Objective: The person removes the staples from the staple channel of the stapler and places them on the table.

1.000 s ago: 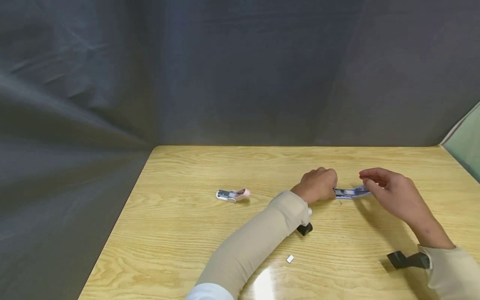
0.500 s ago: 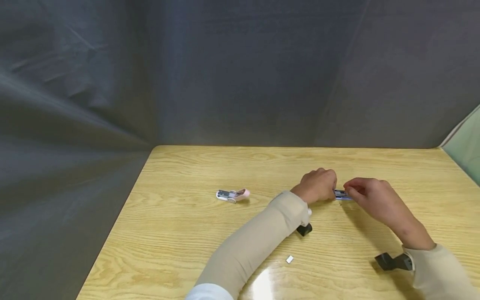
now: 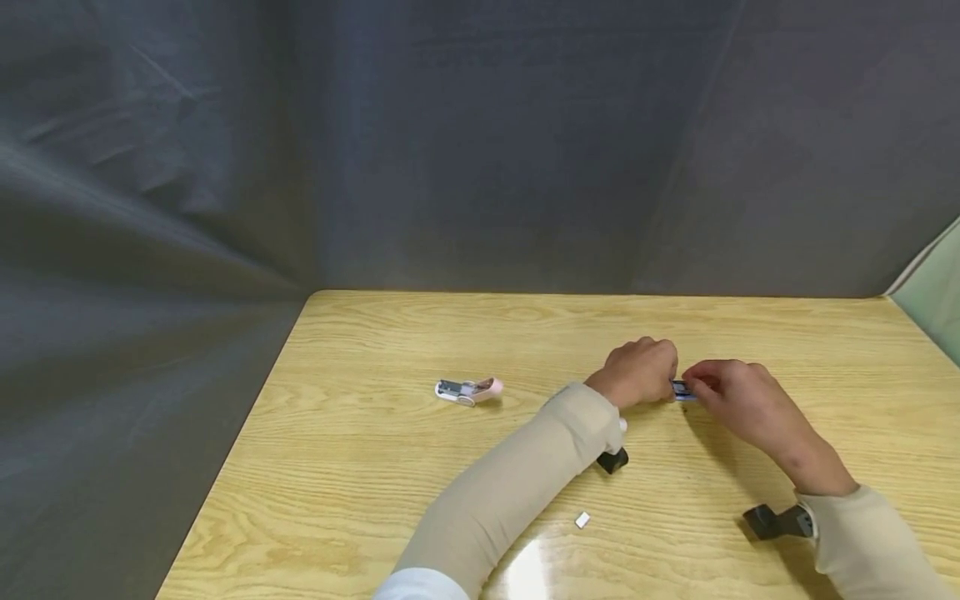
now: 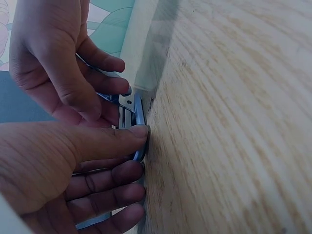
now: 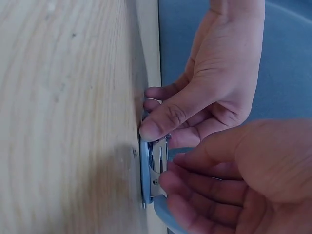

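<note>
A blue stapler (image 3: 683, 391) lies on the table, its top arm swung back to bare the metal magazine (image 5: 156, 168). My left hand (image 3: 637, 371) pinches one end of its base; in the left wrist view the thumb presses on the blue edge (image 4: 139, 109). From the other side my right hand (image 3: 746, 408) has thumb and fingers curled together over the magazine, and what lies between the fingertips is hidden. Farther left, a pink and white stapler (image 3: 467, 391) rests with its top raised.
A small white block (image 3: 582, 520) lies near the front of the wooden table (image 3: 337, 467). Black wrist cameras hang below both cuffs, the right one (image 3: 776, 522) close over the tabletop. A dark curtain (image 3: 480, 150) stands behind the table's back edge.
My right hand has moved left, from beside the blue stapler's raised arm to over its magazine, and its fingers have drawn together. The left hand has kept its hold.
</note>
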`<act>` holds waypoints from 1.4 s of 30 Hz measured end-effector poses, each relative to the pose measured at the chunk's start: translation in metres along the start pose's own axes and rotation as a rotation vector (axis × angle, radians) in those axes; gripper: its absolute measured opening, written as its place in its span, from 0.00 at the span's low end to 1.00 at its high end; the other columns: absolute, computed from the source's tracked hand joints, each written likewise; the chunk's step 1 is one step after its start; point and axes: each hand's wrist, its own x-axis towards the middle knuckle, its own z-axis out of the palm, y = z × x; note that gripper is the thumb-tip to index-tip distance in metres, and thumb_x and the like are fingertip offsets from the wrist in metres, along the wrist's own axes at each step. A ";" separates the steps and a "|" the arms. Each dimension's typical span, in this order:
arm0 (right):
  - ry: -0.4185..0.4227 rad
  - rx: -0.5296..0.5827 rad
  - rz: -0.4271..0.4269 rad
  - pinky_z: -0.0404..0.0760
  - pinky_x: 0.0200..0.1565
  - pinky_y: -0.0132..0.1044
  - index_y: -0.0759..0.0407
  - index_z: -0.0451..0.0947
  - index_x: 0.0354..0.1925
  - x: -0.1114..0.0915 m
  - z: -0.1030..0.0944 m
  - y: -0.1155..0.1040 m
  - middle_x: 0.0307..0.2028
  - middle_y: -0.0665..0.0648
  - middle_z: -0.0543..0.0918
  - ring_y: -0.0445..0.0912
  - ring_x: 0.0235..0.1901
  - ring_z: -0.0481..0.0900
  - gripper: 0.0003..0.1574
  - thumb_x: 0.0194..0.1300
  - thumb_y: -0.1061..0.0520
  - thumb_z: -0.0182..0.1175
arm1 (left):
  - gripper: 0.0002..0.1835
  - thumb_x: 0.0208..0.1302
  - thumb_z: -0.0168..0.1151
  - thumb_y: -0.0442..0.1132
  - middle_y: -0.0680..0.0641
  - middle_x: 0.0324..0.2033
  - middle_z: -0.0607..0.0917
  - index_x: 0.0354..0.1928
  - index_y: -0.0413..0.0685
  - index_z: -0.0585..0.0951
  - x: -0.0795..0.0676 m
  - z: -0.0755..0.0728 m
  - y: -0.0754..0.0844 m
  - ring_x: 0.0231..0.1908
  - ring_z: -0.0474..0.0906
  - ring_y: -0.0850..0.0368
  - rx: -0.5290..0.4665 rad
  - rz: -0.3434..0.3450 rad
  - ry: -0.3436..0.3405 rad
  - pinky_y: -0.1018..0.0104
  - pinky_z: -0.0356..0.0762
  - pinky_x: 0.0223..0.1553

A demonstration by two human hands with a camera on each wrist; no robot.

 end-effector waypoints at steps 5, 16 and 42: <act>0.027 0.000 0.002 0.74 0.25 0.35 0.67 0.87 0.40 0.000 0.003 0.000 0.34 0.59 0.88 0.42 0.25 0.77 0.05 0.69 0.66 0.65 | 0.23 0.66 0.74 0.46 0.54 0.13 0.58 0.18 0.55 0.72 0.001 0.001 -0.001 0.15 0.51 0.60 0.004 0.003 0.005 0.67 0.55 0.19; 0.118 0.023 0.009 0.76 0.26 0.35 0.65 0.88 0.37 0.002 0.012 0.003 0.33 0.59 0.88 0.44 0.28 0.82 0.02 0.64 0.67 0.71 | 0.24 0.70 0.69 0.43 0.53 0.14 0.57 0.18 0.54 0.68 0.004 0.002 -0.001 0.17 0.51 0.60 0.006 -0.005 0.001 0.67 0.54 0.19; 0.180 0.065 0.036 0.75 0.27 0.32 0.63 0.86 0.34 0.002 0.016 0.000 0.28 0.52 0.87 0.44 0.27 0.82 0.03 0.63 0.64 0.71 | 0.25 0.68 0.70 0.45 0.54 0.13 0.59 0.16 0.54 0.68 0.004 0.002 0.001 0.16 0.55 0.62 0.003 -0.023 0.033 0.69 0.58 0.19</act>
